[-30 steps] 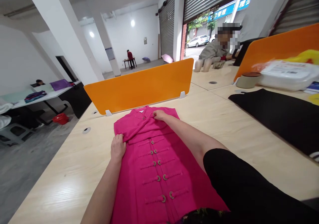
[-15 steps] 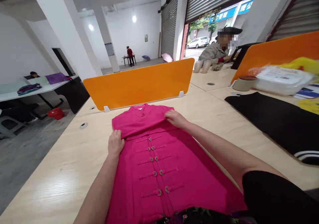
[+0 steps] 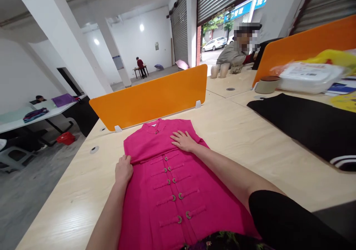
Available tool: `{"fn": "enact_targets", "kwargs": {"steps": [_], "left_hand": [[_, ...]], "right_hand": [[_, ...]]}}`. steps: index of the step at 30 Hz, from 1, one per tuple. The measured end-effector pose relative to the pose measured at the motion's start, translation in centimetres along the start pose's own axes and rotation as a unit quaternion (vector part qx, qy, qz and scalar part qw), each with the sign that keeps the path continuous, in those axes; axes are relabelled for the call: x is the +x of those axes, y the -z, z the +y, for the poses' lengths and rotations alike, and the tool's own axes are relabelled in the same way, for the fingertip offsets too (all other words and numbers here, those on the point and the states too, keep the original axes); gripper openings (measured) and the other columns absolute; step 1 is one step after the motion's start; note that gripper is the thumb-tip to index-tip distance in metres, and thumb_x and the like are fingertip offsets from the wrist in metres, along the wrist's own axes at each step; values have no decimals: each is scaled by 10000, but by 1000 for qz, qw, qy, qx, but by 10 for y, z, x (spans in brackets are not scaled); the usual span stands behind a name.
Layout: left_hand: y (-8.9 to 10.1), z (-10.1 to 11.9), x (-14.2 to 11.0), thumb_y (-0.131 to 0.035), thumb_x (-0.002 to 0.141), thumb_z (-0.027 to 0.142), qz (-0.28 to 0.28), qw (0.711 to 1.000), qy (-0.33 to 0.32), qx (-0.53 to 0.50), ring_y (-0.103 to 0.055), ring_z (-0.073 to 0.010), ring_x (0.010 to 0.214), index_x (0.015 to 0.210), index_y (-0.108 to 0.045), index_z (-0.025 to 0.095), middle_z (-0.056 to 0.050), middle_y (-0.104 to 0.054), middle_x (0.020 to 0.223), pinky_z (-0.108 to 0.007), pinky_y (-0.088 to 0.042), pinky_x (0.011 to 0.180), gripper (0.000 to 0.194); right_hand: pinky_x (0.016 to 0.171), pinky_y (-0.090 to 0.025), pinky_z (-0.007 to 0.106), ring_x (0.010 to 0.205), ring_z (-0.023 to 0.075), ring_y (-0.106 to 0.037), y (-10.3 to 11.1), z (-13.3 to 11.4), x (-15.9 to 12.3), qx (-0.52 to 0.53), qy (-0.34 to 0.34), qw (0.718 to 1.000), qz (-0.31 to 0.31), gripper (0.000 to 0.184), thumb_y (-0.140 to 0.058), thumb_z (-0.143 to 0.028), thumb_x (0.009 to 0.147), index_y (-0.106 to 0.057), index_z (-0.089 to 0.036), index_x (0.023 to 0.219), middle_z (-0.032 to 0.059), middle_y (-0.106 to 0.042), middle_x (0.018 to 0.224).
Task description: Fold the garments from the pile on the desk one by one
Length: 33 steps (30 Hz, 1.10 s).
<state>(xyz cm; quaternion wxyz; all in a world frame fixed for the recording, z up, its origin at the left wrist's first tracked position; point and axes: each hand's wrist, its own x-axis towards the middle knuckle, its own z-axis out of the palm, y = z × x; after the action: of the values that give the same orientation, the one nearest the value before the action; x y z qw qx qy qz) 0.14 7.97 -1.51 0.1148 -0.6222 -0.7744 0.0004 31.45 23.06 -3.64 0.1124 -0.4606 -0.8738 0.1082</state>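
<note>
A bright pink shirt [image 3: 219,205] lies spread on the wooden table [image 3: 69,190], its collar toward the orange divider. Braided loops and round metal buttons run down its front, and a fold of cloth crosses the chest below the collar. My left hand [image 3: 124,168] is closed on the shirt's left edge, at the end of that fold. Flat on the upper right of the chest rests my right hand [image 3: 183,141], its fingers spread on the cloth. The shirt's bottom end runs out of view toward my body.
An orange divider [image 3: 152,98] stands just beyond the collar. To the right lies a black garment [image 3: 303,131] with white stripes, and behind it a plastic container [image 3: 310,77] and a round tin [image 3: 267,85]. Across the table sits a person [image 3: 229,55] near two cups [image 3: 219,71].
My right hand has let go of the shirt's right edge and moved left, opening flat on the chest. My left hand keeps its grip. The whole view has shifted slightly.
</note>
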Motion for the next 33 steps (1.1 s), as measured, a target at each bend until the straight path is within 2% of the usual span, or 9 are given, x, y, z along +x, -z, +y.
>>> {"fn": "enact_targets", "kwargs": {"steps": [4, 8, 12, 16, 19, 24, 26, 29, 33], "left_hand": [[16, -21, 7, -511, 782, 140, -69, 996, -50, -31, -602, -186, 973, 932, -617, 228, -30, -632, 1042, -267, -452, 769, 203], [27, -25, 34, -289, 910, 141, -14, 999, 6, -47, -602, -198, 1021, 1203, -541, 190, -94, -580, 1195, -298, -454, 834, 390], [16, -15, 66, -330, 881, 80, 4, 998, 23, -61, -617, -171, 1002, 1330, -460, 230, -93, -483, 1346, -268, -463, 832, 491], [-5, -10, 86, -405, 872, 107, -13, 997, 26, -68, -635, -173, 955, 1196, -566, 240, -87, -538, 1262, -270, -478, 818, 385], [-13, -11, 91, -340, 901, 128, 4, 996, 66, -66, -642, -205, 888, 1116, -578, 191, -119, -571, 1140, -318, -494, 762, 327], [-15, -9, 88, -239, 886, 67, 73, 985, 146, -54, -615, -265, 934, 1197, -490, 61, -227, -515, 1150, -364, -491, 739, 399], [-14, -7, 87, -270, 901, 100, 87, 987, 124, -55, -585, -264, 1011, 1234, -478, 76, -215, -512, 1180, -368, -485, 808, 393], [-13, -6, 91, -378, 912, 175, 67, 996, 26, -56, -539, -219, 1108, 1243, -515, 192, -120, -552, 1205, -324, -448, 923, 359], [-15, -8, 97, -383, 908, 193, 37, 998, -6, -45, -579, -227, 1008, 1019, -631, 187, -107, -609, 1059, -331, -474, 858, 272]], "right_hand": [[1105, -296, 467, 1345, 253, -392, 4, 14, 14, 41, -33, 999, 8, 406, -395, -444, 951, -579, -328, 1293, 17, -511, 1409], [1011, -409, 354, 1227, 247, -510, 18, 17, 40, 37, -101, 992, 58, 450, -310, -324, 979, -524, -195, 1353, 111, -547, 1350], [963, -429, 382, 1206, 283, -495, 13, 5, 53, 14, -127, 988, 85, 438, -394, -246, 941, -493, -168, 1360, 148, -512, 1355], [884, -453, 360, 1101, 266, -536, 5, 0, 52, -2, -141, 985, 103, 323, -374, -182, 932, -623, -160, 1136, 141, -582, 1202], [861, -449, 338, 1054, 241, -549, 6, 2, 49, -6, -156, 980, 127, 357, -290, -164, 953, -591, -155, 1143, 134, -580, 1174], [886, -439, 341, 1050, 248, -546, 7, 8, 50, 20, -172, 968, 182, 375, -266, -171, 950, -559, -143, 1182, 143, -572, 1183], [881, -450, 338, 1035, 252, -558, 4, 10, 51, 32, -171, 966, 190, 349, -348, -167, 916, -564, -140, 1189, 144, -570, 1199], [886, -461, 339, 1050, 251, -563, 2, 11, 49, 44, -164, 964, 204, 394, -399, -177, 891, -535, -136, 1258, 153, -544, 1264], [948, -435, 407, 1167, 283, -503, 5, 8, 37, 20, -148, 970, 190, 411, -406, -298, 922, -533, -156, 1287, 155, -518, 1332]]}}
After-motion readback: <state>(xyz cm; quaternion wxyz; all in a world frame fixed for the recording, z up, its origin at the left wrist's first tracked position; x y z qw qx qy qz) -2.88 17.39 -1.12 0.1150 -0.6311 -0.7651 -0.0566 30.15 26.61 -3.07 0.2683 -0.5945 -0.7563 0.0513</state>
